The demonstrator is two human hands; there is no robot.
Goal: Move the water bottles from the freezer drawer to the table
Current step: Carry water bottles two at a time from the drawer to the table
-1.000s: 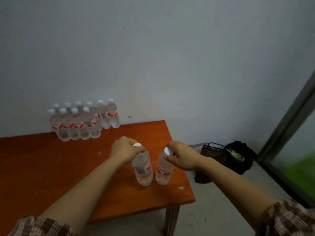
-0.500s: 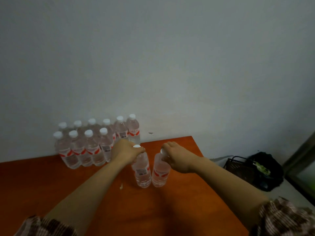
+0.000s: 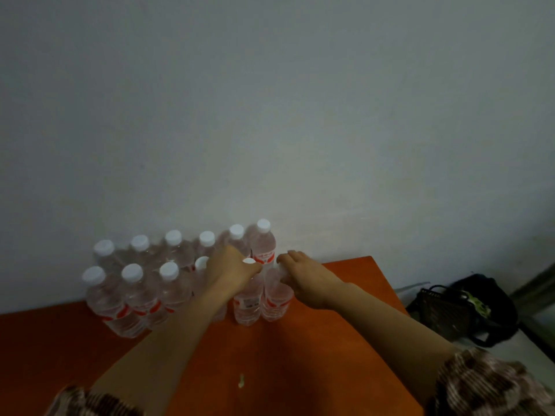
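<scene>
Two clear water bottles with white caps and red labels stand on the orange table (image 3: pixel 315 355) at the right end of the bottle group. My left hand (image 3: pixel 231 271) grips the top of the left one (image 3: pixel 247 304). My right hand (image 3: pixel 306 280) grips the top of the right one (image 3: pixel 274 301). Both bottles are upright with their bases on or just above the tabletop. Several more bottles of the same kind (image 3: pixel 135 292) stand in two rows against the wall, directly left of and behind the held pair.
A grey wall rises right behind the table. The table's right edge lies just past my right hand. On the floor to the right sit a dark mesh basket (image 3: pixel 444 310) and a black bag (image 3: pixel 486 304). A small pale speck (image 3: pixel 241 380) marks the tabletop.
Both hands have carried their bottles away from the table's near right edge toward the wall, ending beside the standing group. The view has moved closer to the table.
</scene>
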